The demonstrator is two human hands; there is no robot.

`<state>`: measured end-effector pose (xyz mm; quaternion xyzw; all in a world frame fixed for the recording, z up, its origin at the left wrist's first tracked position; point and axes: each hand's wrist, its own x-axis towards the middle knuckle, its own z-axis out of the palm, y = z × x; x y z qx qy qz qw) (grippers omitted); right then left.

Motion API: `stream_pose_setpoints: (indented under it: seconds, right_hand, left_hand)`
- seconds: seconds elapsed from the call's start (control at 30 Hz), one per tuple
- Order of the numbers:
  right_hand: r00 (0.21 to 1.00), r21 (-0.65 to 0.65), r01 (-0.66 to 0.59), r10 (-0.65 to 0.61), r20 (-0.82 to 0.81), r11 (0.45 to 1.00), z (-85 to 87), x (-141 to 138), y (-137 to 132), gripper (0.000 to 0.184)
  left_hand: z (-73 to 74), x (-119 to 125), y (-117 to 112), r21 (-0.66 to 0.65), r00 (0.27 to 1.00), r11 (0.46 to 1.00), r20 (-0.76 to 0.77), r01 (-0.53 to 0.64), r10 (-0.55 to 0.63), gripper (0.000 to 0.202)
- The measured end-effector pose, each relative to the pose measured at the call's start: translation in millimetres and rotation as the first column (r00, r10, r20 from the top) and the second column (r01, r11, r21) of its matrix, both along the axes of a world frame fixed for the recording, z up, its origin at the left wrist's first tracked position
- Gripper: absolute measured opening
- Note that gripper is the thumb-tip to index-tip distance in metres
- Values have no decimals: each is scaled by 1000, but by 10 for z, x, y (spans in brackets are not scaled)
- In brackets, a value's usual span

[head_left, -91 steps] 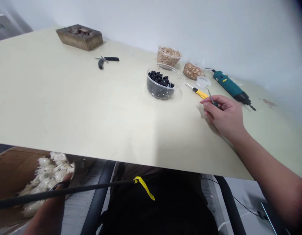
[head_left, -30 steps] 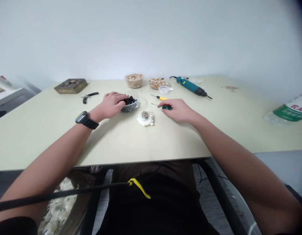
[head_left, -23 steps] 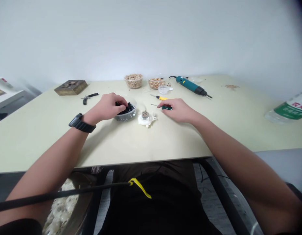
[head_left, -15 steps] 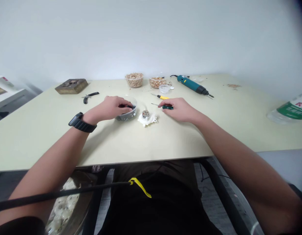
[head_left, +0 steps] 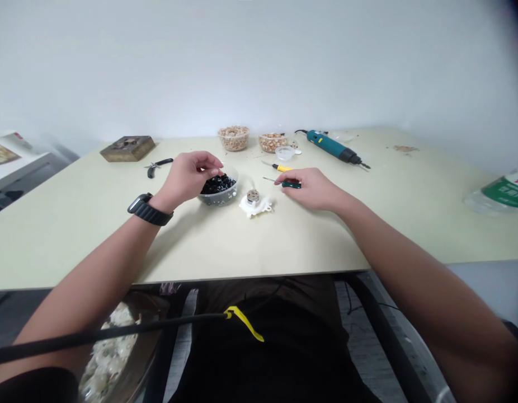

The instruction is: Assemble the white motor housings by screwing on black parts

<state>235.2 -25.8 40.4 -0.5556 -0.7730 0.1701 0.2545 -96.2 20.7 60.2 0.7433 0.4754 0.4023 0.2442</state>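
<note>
My left hand (head_left: pixel 191 174) is raised just over a clear plastic bowl (head_left: pixel 219 199) of small black parts (head_left: pixel 217 183). Thumb and fingertips are pinched together; whatever they hold is too small to name. In my right hand (head_left: pixel 311 187) is a small screwdriver with a dark green handle (head_left: pixel 291 184), its thin shaft pointing left. Between the hands, on the table, sits a white plastic piece (head_left: pixel 255 209) with a round metal motor (head_left: pixel 253 196) on top. Neither hand touches it.
Behind stand two tubs of small parts (head_left: pixel 234 139) (head_left: pixel 272 143), a small lid (head_left: pixel 285 153), a yellow-handled tool (head_left: pixel 281 167) and a green power screwdriver (head_left: pixel 332 146). Cutters (head_left: pixel 158 166) and a square block (head_left: pixel 127 149) lie left. A bottle (head_left: pixel 502 193) is at right.
My left hand has come up out of the bowl, fingers now pinched, leaving the black parts in plain sight. My right hand keeps the screwdriver in the same place.
</note>
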Motion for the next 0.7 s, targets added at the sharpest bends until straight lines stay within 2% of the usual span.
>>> stream_pose_setpoints:
  seconds: [0.13,0.3,0.43,0.5,0.57,0.63,0.7]
  right_hand:
    - [1000,8,-16,16,13,1000,-15,16,10,36]
    - [1000,24,-23,23,11,999,-66,41,62,33]
    - [1000,21,20,-20,14,1000,-58,36,53,43]
    - [999,18,41,-41,-14,999,-47,27,46,49]
    - [998,18,53,-52,-42,998,-40,6,43,47]
    - [993,31,77,-74,-92,997,-35,-39,34,39]
    - [973,36,103,-94,-211,994,-31,-119,3,28]
  left_hand:
    - [-13,-4,28,9,995,999,96,38,-38,6]
    - [6,22,3,-12,995,999,94,34,-33,6]
    - [23,21,-13,-6,978,999,205,48,-46,8]
    - [38,21,-12,-11,937,996,340,87,-78,12]
    - [53,38,-20,-18,865,989,487,147,-119,15]
    - [54,84,-57,-23,787,975,595,221,-164,16]
    - [21,166,-137,-20,733,955,647,294,-212,19]
